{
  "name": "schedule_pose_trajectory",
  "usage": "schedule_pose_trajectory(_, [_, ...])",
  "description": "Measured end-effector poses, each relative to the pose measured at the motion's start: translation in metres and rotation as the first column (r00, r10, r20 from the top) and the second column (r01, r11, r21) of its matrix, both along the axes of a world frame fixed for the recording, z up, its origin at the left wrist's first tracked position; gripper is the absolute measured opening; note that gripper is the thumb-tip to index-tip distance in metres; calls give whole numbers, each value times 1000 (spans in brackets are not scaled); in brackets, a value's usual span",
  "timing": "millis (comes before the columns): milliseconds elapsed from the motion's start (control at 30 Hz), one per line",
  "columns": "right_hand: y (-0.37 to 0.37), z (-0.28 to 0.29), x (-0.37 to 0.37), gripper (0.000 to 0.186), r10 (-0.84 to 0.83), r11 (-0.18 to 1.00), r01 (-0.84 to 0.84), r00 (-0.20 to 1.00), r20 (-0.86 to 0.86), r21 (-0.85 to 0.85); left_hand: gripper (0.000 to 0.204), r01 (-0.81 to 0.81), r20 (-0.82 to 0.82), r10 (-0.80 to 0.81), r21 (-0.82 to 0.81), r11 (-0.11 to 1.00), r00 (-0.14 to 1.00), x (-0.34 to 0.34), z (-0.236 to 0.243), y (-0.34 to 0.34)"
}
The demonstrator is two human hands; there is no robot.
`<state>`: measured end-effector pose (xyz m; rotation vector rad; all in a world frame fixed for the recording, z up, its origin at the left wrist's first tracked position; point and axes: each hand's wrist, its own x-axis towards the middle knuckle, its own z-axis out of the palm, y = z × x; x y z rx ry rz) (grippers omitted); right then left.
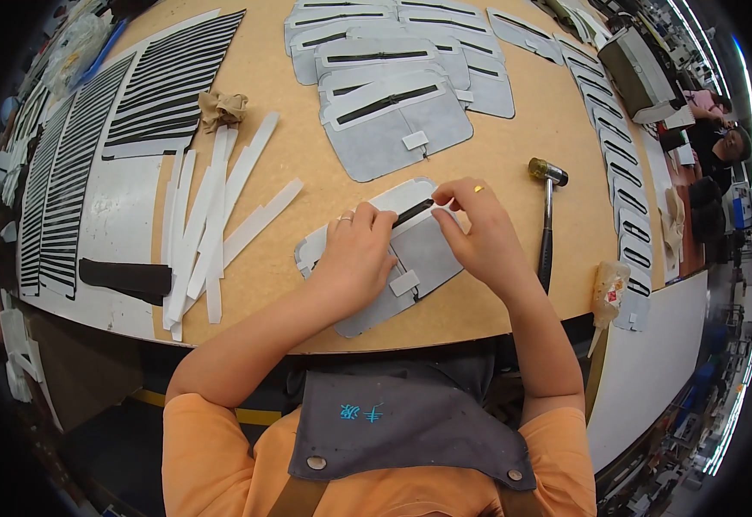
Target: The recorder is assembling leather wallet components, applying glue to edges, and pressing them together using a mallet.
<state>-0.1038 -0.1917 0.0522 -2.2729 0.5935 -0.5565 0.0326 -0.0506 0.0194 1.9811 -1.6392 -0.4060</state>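
Observation:
A grey fabric panel (426,250) lies slantwise at the table's near edge, with a white-edged slot and a black zipper strip (414,210) along its upper side. A small white tab (404,283) sits lower on it. My left hand (352,254) rests on the panel's left part, fingers together and bent over the strip's left end, hiding that end. At the strip's right end, my right hand (486,239) pinches with thumb and forefinger; the exact contact is small.
Several similar panels (393,138) overlap farther back. A hammer (548,215) and a glue bottle (609,293) lie right, beside a row of panels (621,164). White strips (208,224), a black piece (126,280), crumpled brown paper (223,110) and striped black strips (174,82) lie left.

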Motion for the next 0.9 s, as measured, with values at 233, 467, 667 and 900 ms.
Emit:
schedule_pose_trajectory(233, [-7, -35, -12, 20, 33, 999, -33, 999, -8, 19, 25, 32, -68, -37, -74, 997, 997, 3, -13, -30])
schedule_pose_trajectory(467, [-20, -34, -13, 23, 141, 990, -139, 989, -50, 38, 27, 74, 102, -52, -226, 971, 993, -4, -22, -31])
schedule_pose_trajectory(667, [-29, -36, -17, 20, 234, 927, -258, 965, -116, -273, 32, 162, 395, -65, -217, 963, 916, -5, -20, -28])
schedule_pose_trajectory(900, [-8, -26, -7, 22, 253, 957, -255, 967, -30, -138, 27, 58, 192, -27, -157, 986, 981, -4, -15, -23])
